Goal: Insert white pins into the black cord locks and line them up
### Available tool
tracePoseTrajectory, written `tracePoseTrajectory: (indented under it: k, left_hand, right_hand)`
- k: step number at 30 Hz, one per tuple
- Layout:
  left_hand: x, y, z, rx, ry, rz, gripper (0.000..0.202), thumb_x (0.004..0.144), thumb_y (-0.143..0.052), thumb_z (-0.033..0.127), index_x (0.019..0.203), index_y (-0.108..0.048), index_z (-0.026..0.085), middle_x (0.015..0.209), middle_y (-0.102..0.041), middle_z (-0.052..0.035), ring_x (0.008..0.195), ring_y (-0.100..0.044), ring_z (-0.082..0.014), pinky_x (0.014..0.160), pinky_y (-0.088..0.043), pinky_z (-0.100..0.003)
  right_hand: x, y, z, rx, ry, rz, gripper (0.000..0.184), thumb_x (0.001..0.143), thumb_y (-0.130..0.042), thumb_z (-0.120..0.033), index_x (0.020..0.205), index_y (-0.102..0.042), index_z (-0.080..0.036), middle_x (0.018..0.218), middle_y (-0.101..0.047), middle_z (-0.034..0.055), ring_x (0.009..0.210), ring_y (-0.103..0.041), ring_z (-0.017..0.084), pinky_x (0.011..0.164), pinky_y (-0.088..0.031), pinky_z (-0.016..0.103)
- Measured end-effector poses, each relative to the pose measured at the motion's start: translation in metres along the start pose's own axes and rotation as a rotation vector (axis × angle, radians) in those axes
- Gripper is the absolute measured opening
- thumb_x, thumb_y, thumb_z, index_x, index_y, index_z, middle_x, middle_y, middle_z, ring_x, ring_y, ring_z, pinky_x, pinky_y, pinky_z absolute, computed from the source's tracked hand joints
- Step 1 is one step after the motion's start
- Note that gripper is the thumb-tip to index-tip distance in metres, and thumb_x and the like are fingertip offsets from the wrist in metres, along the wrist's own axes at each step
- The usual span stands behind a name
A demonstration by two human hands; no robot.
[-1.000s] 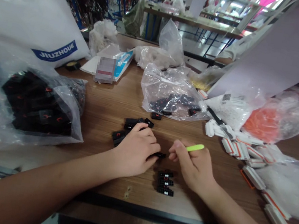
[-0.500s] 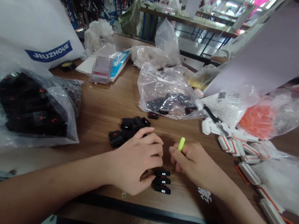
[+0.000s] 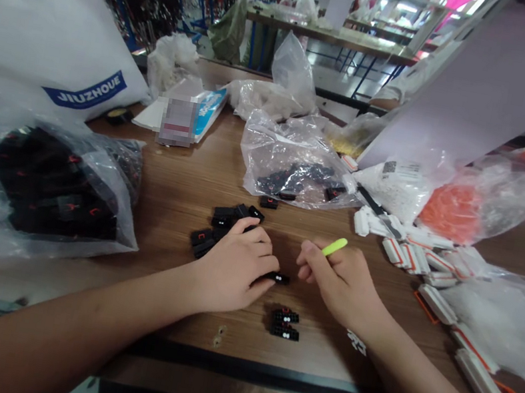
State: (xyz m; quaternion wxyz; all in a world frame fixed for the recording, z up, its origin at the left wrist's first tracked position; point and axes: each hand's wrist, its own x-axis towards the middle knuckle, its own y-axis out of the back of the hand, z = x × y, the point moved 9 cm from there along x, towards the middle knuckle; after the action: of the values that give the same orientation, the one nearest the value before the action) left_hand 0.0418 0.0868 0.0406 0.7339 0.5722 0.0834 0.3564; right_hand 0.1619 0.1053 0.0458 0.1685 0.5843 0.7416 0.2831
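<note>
A person's two hands work over a wood-grain surface (image 3: 182,189). The left hand (image 3: 236,270) has its grip narrowed on a black block (image 3: 281,280), whose end, with white dots, pokes out toward the right hand (image 3: 337,279). The right hand's grip is closed around a yellow-green tool (image 3: 336,246); its tip cannot be made out. Nearer the front edge, two blocks (image 3: 282,331) lie side by side. A pile (image 3: 222,215) of similar blocks sits just beyond the left hand. White pieces (image 3: 399,256) with orange edges lie far right.
</note>
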Motion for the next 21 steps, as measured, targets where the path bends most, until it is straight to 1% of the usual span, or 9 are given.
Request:
tracePoseTrajectory:
  k: [2, 6, 13, 21]
  left_hand:
    - [-0.0004, 0.0012, -0.0032, 0.006, 0.035, 0.02, 0.011, 0.087, -0.063, 0.029, 0.089, -0.07, 0.021, 0.086, -0.068, -0.003, 0.097, -0.057, -0.0223, 0.111, -0.023, -0.049]
    - [-0.0011, 0.0008, -0.006, 0.027, 0.079, 0.029, 0.01, 0.086, -0.063, 0.028, 0.086, -0.07, 0.02, 0.081, -0.066, -0.0026, 0.094, -0.057, -0.0225, 0.11, -0.024, -0.049]
    - [-0.0013, 0.0025, -0.0059, 0.025, 0.067, 0.059, 0.012, 0.086, -0.063, 0.028, 0.087, -0.073, 0.021, 0.079, -0.068, -0.0026, 0.092, -0.057, -0.0222, 0.11, -0.025, -0.049]
    - [-0.0017, 0.0029, -0.0051, 0.036, 0.063, 0.064, 0.013, 0.087, -0.062, 0.028, 0.087, -0.073, 0.021, 0.079, -0.068, -0.0032, 0.092, -0.057, -0.0222, 0.109, -0.026, -0.048]
  right_hand:
    - [-0.0007, 0.0034, -0.0017, 0.047, 0.01, 0.049, 0.042, 0.099, -0.044, -0.04, 0.07, -0.065, -0.018, 0.06, -0.066, 0.0, 0.056, -0.062, 0.013, 0.057, -0.047, 0.025]
    - [-0.0018, -0.0007, -0.0036, 0.072, 0.025, 0.046, 0.042, 0.099, -0.045, -0.04, 0.071, -0.065, -0.018, 0.061, -0.067, 0.0004, 0.057, -0.063, 0.013, 0.057, -0.047, 0.025]
    - [-0.0018, -0.0054, -0.0022, 0.061, 0.035, 0.031, 0.042, 0.1, -0.043, -0.039, 0.071, -0.064, -0.018, 0.061, -0.067, 0.0001, 0.057, -0.063, 0.012, 0.058, -0.048, 0.024]
    - [-0.0038, -0.0037, -0.0045, 0.036, 0.07, 0.046, 0.039, 0.1, -0.044, -0.035, 0.071, -0.063, -0.018, 0.061, -0.066, -0.0013, 0.057, -0.062, 0.011, 0.061, -0.047, 0.024]
